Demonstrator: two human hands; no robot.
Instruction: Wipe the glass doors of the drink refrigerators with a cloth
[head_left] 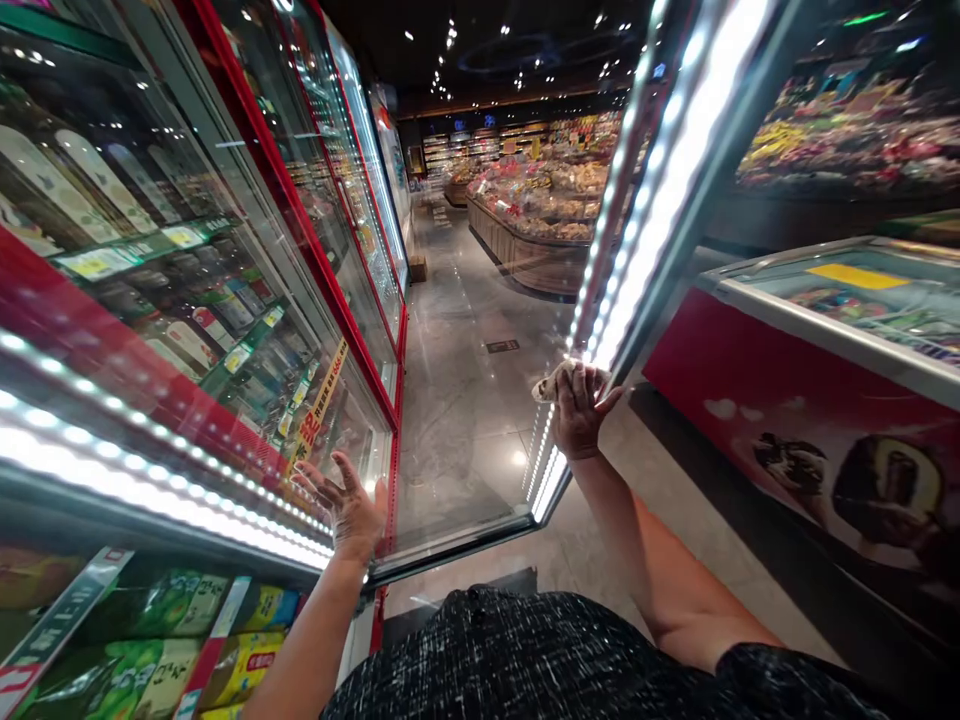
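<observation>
Cloth [551,383] is bunched in the right hand [581,410], pressed low on the lit edge of the open glass door [465,420]; the left hand [346,505] is spread wide and empty beside the fridge [225,300]. Wiping seems underway, with most of the edge probably left

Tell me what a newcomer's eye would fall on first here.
The bright light strip on the open glass door, centre right, strikes first; the right hand holds a cloth against it. At lower left the left hand spreads its fingers by the fridge glass. A red freezer stands at right.
</observation>
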